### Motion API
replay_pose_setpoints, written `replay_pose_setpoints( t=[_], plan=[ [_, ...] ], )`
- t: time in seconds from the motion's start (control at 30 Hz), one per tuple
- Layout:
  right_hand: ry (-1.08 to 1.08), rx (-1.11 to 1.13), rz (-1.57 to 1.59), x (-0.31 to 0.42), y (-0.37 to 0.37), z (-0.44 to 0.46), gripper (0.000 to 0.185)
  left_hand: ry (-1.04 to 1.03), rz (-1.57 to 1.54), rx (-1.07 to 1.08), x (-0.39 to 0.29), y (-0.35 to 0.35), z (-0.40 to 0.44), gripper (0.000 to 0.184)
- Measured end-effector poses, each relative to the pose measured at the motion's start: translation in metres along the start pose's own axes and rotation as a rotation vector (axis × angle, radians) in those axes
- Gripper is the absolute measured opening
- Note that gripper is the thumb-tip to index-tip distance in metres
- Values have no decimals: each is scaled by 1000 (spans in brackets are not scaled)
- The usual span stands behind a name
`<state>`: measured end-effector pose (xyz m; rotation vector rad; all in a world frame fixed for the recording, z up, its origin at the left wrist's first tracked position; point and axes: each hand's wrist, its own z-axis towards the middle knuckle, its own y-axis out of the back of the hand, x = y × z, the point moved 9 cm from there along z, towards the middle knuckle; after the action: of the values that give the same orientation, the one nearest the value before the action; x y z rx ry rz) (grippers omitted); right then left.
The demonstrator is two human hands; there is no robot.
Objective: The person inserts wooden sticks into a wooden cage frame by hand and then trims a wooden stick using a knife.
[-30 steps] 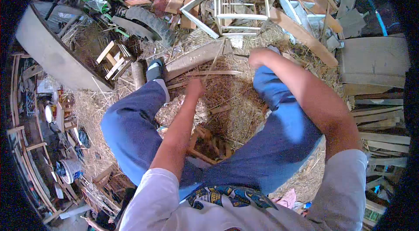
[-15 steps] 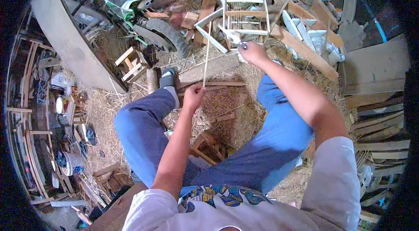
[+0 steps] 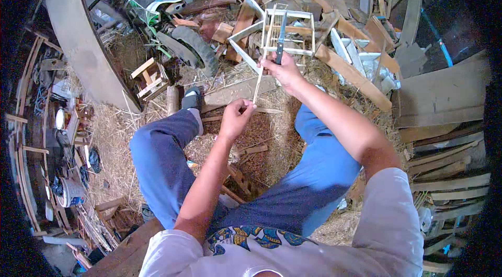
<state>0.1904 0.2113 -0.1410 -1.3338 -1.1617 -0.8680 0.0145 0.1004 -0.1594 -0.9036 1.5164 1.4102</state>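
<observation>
A thin pale wooden stick (image 3: 265,41) runs slanting upward between my hands. My left hand (image 3: 236,119) pinches its lower end between thumb and fingers. Higher up, my right hand (image 3: 285,73) is wrapped round the dark handle of a knife (image 3: 281,36), whose blade points up and away from me. The thumb and fingertips of that hand also touch the stick at about its middle. Beyond the hands stands a white wooden frame (image 3: 303,53) with thin slats inside it.
Straw and shavings (image 3: 251,136) cover the ground between my legs. A plank (image 3: 240,93) lies past my left foot. Ahead are a tyre (image 3: 201,49), a small wooden crate (image 3: 151,79) and piled boards (image 3: 353,75). A large curved panel (image 3: 78,36) leans at left, and a bucket (image 3: 70,193) stands lower left.
My right hand has come down and left to the stick, its knife now upright instead of blurred in motion. My left hand has shifted slightly right, and the stick leans more to the right.
</observation>
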Motion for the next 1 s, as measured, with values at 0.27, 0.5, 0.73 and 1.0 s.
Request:
replay_pose_setpoints(
  t=[0.27, 0.5, 0.73, 1.0],
  plan=[
    [56, 64, 54, 10, -8, -5, 25, 81, -103, 70, 5, -11, -2, 15],
    [-55, 160, 74, 7, -21, -8, 18, 128, -86, 43, 6, -4, -3, 20],
    [-50, 206, 56, 7, -26, -10, 22, 121, -60, 4, 14, -2, -3, 23],
    [-56, 201, 70, 8, -28, -13, 27, 122, -69, 27, 20, -6, -3, 21]
  ],
)
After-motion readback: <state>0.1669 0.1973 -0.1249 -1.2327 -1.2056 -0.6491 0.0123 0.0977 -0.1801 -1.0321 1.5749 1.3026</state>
